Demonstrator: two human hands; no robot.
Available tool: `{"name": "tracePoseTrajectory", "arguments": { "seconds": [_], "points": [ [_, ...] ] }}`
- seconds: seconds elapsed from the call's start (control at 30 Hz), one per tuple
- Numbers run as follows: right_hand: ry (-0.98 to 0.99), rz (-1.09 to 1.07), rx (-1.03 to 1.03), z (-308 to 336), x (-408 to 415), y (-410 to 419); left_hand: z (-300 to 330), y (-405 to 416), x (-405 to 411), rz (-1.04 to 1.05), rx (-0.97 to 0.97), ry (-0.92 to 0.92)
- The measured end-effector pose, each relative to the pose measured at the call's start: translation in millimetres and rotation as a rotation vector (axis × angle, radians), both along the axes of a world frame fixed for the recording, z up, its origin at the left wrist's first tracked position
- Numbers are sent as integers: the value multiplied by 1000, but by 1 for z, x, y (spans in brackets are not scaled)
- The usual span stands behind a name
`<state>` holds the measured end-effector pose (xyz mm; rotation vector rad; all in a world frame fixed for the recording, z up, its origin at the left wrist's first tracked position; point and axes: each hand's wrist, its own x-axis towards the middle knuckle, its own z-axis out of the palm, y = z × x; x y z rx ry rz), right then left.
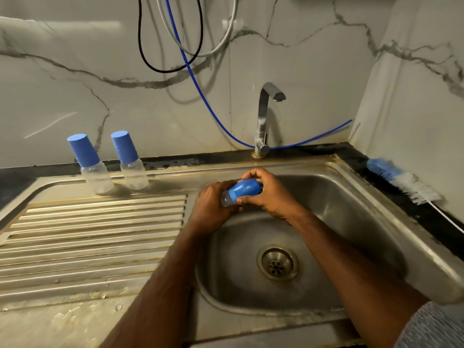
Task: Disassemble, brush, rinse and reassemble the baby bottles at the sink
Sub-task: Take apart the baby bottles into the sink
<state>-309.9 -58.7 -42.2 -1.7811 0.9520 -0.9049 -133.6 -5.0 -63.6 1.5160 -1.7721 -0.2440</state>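
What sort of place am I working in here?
Most likely a home kitchen sink area: a stainless steel sink with a ribbed drainboard, a tap against a marble-look wall, and a bottle brush on the counter.

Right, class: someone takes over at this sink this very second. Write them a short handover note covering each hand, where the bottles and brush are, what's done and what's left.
Left hand: grips the clear body of the held bottle, over the sink basin.
Right hand: grips that bottle's blue cap.
Two capped bottles stand upright on the back of the drainboard, apart from each other.
Bottle brush lies on the counter right of the basin.
Tap: no water visible.
Done: nothing shows as taken apart.
Left: uncap the held bottle, brush, rinse, reassemble; then the other two.
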Motion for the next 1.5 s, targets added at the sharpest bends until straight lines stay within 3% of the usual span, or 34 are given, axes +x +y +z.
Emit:
{"name": "tracePoseTrajectory", "arguments": {
  "seconds": [0.53,0.7,0.8,0.87,1.0,1.13,1.5],
  "points": [
    [-67,17,-10,-2,-6,4,-7,-3,-5,19,25,0],
    [-195,-212,25,-4,-39,-16,-8,-9,-12,85,58,114],
    [-173,-325,160,-17,-76,-34,-3,-20,-37,54,212,245],
    [-53,-375,191,-34,-95,-46,-5,-25,-56,21,270,357],
    [397,-487,88,-73,-113,-60,-18,-35,-77,13,275,487],
    [628,-478,29,-104,-113,-63,-22,-41,-70,-8,256,557],
    [812,-428,144,-132,-125,-80,-30,-47,-63,92,280,540]
  ]
}}
